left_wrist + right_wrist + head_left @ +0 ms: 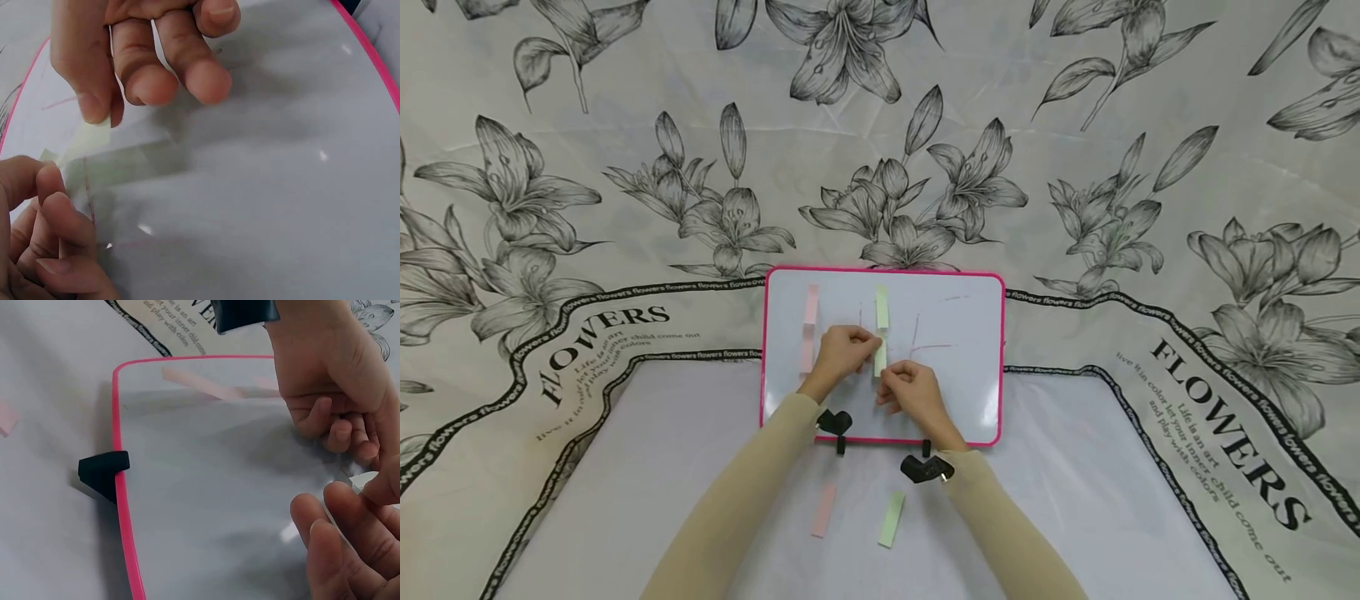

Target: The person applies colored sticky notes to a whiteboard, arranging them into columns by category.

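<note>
A pale green paper strip (880,360) is stretched over the whiteboard (958,396), just below another green strip (882,308) on the board. My left hand (847,352) pinches its upper end between thumb and index finger; in the left wrist view that strip (90,140) runs slanting between both hands. At its lower end my right hand (917,392) pinches it with thumb and fingertips. The right hand's other fingers (325,547) are curled loosely. Whether the strip lies flat against the board is hard to tell. Pink strips (811,306) form a column on the board's left.
A loose pink strip (823,510) and a loose green strip (891,518) lie on the white cloth (1037,500) in front of the board. Black clips (103,467) grip the pink-framed lower edge. Faint red marker lines (931,347) show on the board.
</note>
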Tool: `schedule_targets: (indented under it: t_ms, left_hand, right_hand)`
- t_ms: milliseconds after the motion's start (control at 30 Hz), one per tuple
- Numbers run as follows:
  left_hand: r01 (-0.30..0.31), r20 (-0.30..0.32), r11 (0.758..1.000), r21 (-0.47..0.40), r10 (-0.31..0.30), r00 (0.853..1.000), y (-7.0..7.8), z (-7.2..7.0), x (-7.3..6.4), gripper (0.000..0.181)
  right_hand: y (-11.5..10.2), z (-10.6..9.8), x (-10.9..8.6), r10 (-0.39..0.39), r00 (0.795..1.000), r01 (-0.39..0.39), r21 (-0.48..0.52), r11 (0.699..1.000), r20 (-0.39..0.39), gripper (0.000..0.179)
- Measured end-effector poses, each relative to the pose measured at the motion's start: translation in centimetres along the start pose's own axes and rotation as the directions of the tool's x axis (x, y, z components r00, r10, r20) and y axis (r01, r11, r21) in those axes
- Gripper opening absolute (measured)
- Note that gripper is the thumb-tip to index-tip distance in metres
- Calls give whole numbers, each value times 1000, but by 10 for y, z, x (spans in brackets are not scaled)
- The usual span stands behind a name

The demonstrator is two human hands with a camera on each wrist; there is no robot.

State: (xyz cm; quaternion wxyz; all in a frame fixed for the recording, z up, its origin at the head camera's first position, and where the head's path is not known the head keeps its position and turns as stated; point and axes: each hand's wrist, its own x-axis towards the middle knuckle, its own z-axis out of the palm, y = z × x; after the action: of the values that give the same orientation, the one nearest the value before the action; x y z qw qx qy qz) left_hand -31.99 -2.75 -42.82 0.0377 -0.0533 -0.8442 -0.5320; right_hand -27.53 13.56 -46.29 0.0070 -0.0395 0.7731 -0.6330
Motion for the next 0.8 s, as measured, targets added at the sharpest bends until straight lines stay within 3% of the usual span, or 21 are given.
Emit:
schedule_targets:
  t_ms: [367, 667, 800]
  left_hand:
    - [-17, -69, 997, 73, 22, 997, 9, 2, -1, 20]
    - [-121, -21, 990, 67, 123, 992, 4, 0, -2, 14]
    - [-140, -11, 984, 106, 142, 990, 3, -2, -2, 13]
  right_hand:
    - [6, -5, 6, 16, 1000, -16, -21, 1000, -9, 18]
    - [3, -6, 4, -54, 998, 55, -52, 997, 39, 17]
    - [4, -6, 4, -63, 997, 65, -53, 996, 47, 18]
